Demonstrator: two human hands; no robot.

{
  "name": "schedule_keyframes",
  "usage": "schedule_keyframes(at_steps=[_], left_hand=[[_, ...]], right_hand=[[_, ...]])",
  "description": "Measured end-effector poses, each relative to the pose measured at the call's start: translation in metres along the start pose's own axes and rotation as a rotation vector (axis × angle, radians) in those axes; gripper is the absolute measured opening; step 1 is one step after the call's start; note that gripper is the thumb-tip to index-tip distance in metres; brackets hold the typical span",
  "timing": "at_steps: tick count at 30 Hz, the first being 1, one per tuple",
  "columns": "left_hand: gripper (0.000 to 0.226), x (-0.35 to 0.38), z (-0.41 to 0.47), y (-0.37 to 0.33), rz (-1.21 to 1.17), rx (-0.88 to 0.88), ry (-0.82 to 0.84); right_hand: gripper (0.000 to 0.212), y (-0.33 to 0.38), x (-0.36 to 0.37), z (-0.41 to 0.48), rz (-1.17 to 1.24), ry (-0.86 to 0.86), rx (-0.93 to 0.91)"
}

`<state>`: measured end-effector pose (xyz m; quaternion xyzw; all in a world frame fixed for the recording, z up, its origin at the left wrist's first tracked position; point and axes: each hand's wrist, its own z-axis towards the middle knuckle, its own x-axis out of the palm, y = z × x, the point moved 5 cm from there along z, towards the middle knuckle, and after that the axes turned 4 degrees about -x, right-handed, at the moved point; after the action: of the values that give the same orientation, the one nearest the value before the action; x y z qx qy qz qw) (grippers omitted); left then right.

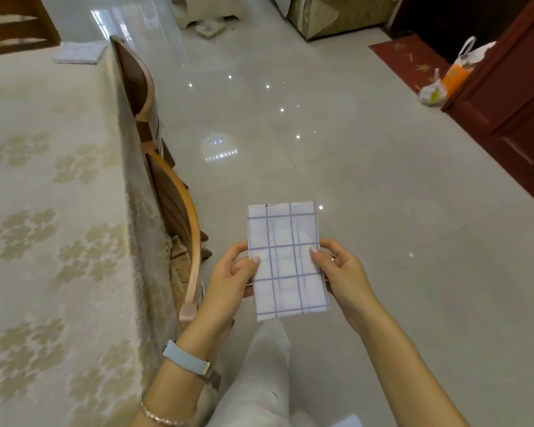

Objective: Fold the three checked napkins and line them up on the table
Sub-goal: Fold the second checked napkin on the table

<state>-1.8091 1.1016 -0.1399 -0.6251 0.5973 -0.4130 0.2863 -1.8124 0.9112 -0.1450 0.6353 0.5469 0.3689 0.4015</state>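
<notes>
A folded white napkin with blue checks (285, 260) is held in the air above the floor, to the right of the table. My left hand (233, 274) pinches its left edge with the thumb on top. My right hand (339, 269) pinches its right edge the same way. Another folded white napkin (79, 52) lies at the far corner of the table (43, 211), which wears a cream cloth with a beige flower pattern.
Two wooden chairs (173, 192) are pushed against the table's right side. Glossy tiled floor (321, 134) stretches ahead. A dark red cabinet (512, 118) stands at the right with plastic bags (450, 75) beside it. A covered sofa (336, 13) sits at the back.
</notes>
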Motion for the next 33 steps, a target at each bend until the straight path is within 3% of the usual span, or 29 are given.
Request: schedule_keyframes(at_steps=[14,24,33], left_hand=[[0.027,-0.011,0.17,-0.121,-0.11,0.034,-0.206],[0.028,-0.007,0.344,-0.213,-0.186,0.073,-0.317],[0.026,-0.065,0.444,-0.295,-0.332,0.137,-0.559]], right_hand=[[0.014,0.115,0.037,0.213,-0.068,0.162,-0.017],[0.019,0.201,0.051,0.422,-0.209,0.331,-0.024],[0.016,0.276,0.151,0.567,-0.282,0.568,-0.005]])
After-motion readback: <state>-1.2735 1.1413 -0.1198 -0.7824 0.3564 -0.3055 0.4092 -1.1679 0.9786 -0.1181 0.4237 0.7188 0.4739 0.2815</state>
